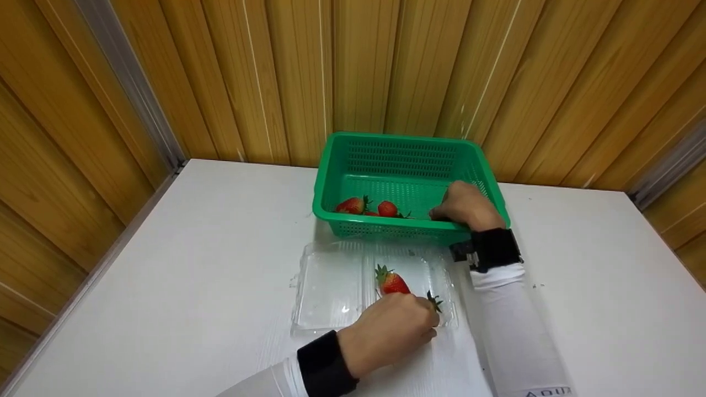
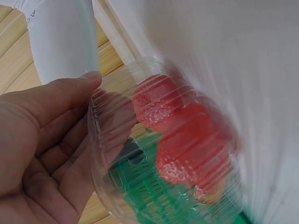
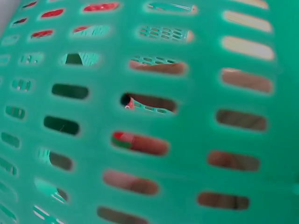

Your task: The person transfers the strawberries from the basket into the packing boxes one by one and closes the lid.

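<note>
My left hand [image 1: 386, 331] grips the near edge of a clear plastic clamshell [image 1: 332, 286], which lies open. Strawberries [image 1: 394, 283] are in its right half, partly behind that hand. In the left wrist view the thumb and fingers of the left hand [image 2: 46, 149] pinch the clear wall, with red strawberries [image 2: 187, 144] showing through it. My right hand [image 1: 469, 207] reaches into the green basket [image 1: 408, 137] at its right side, fingers bent down. Through the slots of the basket wall [image 3: 194, 121], fingers [image 3: 152, 146] show beside a bit of red and green; their hold is mostly hidden.
Several strawberries [image 1: 387, 208] lie in the basket's near left part. The basket stands behind the clamshell on a white table [image 1: 220, 248]. Wood-patterned panels [image 1: 364, 71] rise behind the table and at the left.
</note>
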Tool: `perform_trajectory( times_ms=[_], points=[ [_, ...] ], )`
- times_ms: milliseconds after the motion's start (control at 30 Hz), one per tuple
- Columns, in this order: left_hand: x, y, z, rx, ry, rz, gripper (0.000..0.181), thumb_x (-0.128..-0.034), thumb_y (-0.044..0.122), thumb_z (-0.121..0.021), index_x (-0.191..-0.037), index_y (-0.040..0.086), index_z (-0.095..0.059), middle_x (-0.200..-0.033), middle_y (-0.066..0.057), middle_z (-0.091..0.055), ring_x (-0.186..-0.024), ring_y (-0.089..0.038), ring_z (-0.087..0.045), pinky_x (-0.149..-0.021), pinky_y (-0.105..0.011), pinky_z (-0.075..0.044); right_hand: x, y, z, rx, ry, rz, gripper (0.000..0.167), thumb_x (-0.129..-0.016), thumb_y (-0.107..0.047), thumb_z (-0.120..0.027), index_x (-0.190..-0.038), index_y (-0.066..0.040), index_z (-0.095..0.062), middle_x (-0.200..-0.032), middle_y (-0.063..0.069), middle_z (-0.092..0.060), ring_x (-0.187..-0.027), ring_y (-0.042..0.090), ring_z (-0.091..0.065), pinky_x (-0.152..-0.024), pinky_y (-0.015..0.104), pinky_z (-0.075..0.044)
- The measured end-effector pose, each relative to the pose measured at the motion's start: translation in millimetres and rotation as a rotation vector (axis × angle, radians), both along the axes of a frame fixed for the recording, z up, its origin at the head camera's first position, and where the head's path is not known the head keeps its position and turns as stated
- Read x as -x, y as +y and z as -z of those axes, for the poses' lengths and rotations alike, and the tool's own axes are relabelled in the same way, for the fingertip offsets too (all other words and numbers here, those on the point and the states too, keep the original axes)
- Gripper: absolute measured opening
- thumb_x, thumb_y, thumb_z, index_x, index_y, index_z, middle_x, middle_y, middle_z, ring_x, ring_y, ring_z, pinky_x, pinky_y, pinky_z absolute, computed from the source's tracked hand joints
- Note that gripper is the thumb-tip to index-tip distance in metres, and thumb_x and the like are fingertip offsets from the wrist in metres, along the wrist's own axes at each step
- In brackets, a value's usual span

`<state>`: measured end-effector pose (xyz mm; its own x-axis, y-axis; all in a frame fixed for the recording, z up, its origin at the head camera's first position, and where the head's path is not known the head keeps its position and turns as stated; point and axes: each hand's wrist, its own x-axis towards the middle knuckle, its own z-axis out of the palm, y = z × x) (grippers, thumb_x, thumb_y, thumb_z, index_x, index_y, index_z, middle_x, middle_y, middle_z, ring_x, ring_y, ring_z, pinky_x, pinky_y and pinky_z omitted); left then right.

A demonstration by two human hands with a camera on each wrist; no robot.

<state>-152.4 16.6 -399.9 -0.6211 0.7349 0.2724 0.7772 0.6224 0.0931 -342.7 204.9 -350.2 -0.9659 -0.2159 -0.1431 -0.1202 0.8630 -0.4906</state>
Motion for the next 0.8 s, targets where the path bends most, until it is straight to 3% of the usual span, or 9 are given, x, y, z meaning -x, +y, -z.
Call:
perform_trajectory(
  times_ms=[433,800],
  points=[
    [-1.2,0.5,-1.6,0.009,-0.034,-0.015,0.007,-0.0938,0.022,-0.084,-0.089,0.017,-0.081,-0.078,0.008,-0.070,-0.071,-0.004,-0.066,-0.070,-0.015,-0.053,-10.1,1.3,-8.5,0.024,0.062,-0.017,0.048,-0.088,-0.017,-0.076,-0.052,-0.017,-0.044,-0.057,-0.006,-0.031,-0.051,0.011,-0.032,-0.050,0.029,-0.025],
    [-0.1,0.2,0.4,-0.032,-0.073,-0.006,0.006,-0.0933,0.018,-0.084,-0.089,0.015,-0.081,-0.077,0.007,-0.069,-0.070,-0.004,-0.065,-0.071,-0.015,-0.053,-21.9,1.5,-19.8,0.033,0.065,-0.003,0.038,-0.091,-0.020,-0.078,-0.060,-0.012,-0.057,-0.059,-0.005,-0.038,-0.056,0.014,-0.038,-0.053,0.031,-0.031]
  ],
)
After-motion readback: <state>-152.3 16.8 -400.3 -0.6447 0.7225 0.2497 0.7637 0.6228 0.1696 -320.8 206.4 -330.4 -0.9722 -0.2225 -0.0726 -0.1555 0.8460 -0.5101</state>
